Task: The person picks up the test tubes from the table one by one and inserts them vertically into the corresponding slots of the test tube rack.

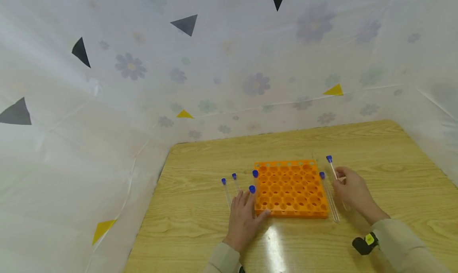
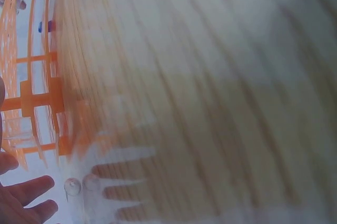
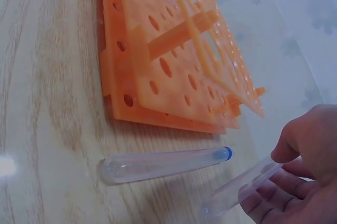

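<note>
An orange test tube rack (image 1: 289,190) sits on the table, most of its round holes vacant. Two blue-capped test tubes (image 1: 255,173) stand at its left edge. My left hand (image 1: 243,221) rests at the rack's front left corner, thumb reaching along the front edge; in the left wrist view its fingers (image 2: 31,190) are spread. My right hand (image 1: 352,191) pinches a clear, blue-capped test tube (image 3: 242,187) between thumb and fingers, tilted beside the rack's right side. Another capped test tube (image 3: 163,164) lies flat between that hand and the rack.
Left of the rack lie two more blue-capped test tubes (image 1: 227,191), partly behind my left hand. The wood-grain table (image 1: 200,157) ends at a pale flower-print sheet (image 1: 222,66) behind and at the sides. A black and yellow device (image 1: 365,243) is on my right wrist.
</note>
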Tool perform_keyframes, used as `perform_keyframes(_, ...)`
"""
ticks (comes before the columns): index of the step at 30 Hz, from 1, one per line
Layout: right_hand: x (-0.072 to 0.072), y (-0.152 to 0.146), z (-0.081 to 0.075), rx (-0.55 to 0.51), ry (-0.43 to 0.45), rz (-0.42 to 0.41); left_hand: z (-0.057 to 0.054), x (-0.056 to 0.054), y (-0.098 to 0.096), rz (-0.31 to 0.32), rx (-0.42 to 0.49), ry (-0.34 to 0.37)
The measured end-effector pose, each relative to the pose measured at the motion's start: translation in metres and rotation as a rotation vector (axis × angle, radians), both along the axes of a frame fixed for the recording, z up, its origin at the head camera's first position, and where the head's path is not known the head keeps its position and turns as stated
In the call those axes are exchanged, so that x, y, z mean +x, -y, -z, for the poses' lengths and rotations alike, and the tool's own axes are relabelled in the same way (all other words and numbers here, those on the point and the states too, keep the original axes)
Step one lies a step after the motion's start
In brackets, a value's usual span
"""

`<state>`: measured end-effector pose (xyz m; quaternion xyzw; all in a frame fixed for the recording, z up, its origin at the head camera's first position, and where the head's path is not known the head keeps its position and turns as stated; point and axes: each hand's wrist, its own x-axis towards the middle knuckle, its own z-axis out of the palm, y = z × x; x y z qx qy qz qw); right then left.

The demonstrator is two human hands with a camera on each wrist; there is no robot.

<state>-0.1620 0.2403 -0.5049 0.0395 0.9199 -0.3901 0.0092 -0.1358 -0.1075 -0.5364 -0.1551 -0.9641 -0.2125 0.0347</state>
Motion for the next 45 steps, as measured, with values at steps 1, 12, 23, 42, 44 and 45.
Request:
perform_keyframes(1,0.0,0.001,-0.001,-0.003,-0.007,0.001,0.0,0.0,0.0,0.001,-0.002,-0.002)
perform_keyframes(12,0.001,0.014,-0.017,0.011,-0.175,0.015,0.0,0.0,0.0,0.001,-0.008,-0.004)
perform_keyframes(23,0.002,0.028,-0.035,-0.045,-0.257,-0.015,0.0,0.0,0.0,0.0,-0.018,-0.011)
perform_keyframes(42,0.001,0.058,-0.054,-0.174,-0.344,-0.096,0.001,0.0,0.0,-0.003,-0.024,0.006)
perform_keyframes(44,0.0,0.063,-0.054,-0.196,-0.347,-0.108,0.001,0.0,0.0,-0.002,-0.023,0.003)
perform_keyframes(45,-0.001,0.065,-0.055,-0.2,-0.347,-0.112,0.001,0.0,0.0,-0.001,-0.023,0.0)
